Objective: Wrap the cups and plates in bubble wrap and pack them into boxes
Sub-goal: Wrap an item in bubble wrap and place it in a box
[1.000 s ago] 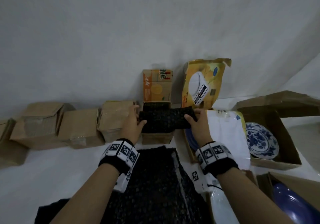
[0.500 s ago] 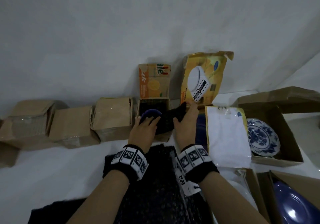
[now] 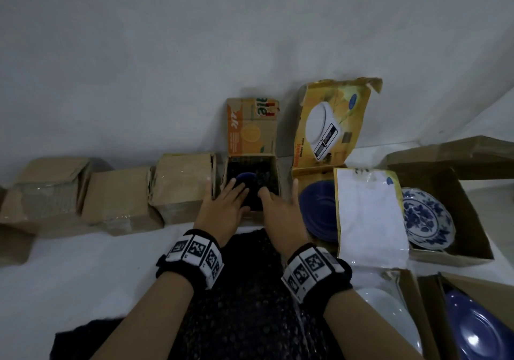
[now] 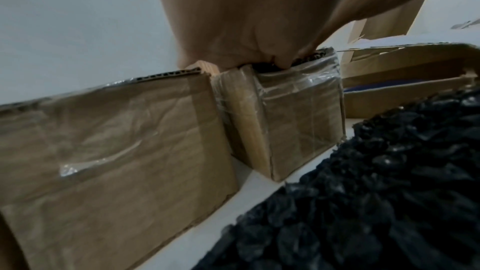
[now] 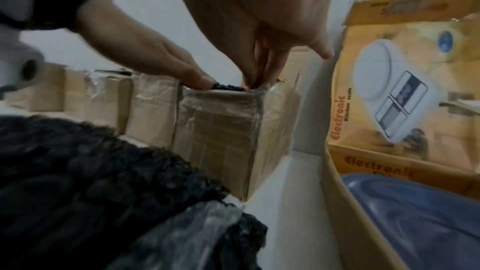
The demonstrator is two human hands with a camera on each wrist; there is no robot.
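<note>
Hands are seen from the head view at the small open box (image 3: 251, 184) against the wall: the left hand (image 3: 224, 208) and right hand (image 3: 281, 209) lie flat with straight fingers, pressing down on the black wrap inside, and nothing is gripped. A second ago the wrapped bundle was held between both hands above this box; it has since been lowered in — a blue cup (image 3: 246, 179) now shows through a gap in the wrap. One item is therefore judged packed, though the flap (image 3: 251, 128) stands open and the wrap looks loose on top. Unwrapped plates are left: a blue plate (image 3: 319, 212) in the scale box, a patterned plate (image 3: 427, 217) further right. From the left wrist, the palm (image 4: 259, 17) is seen above the box edge, fingertips out of sight inside; a wrap sheet (image 4: 363, 202) lies in front. From the right wrist, straight fingers (image 5: 262, 65) are seen dipping into the box beside the other hand's fingers (image 5: 182, 69) — nothing is pinched.
</note>
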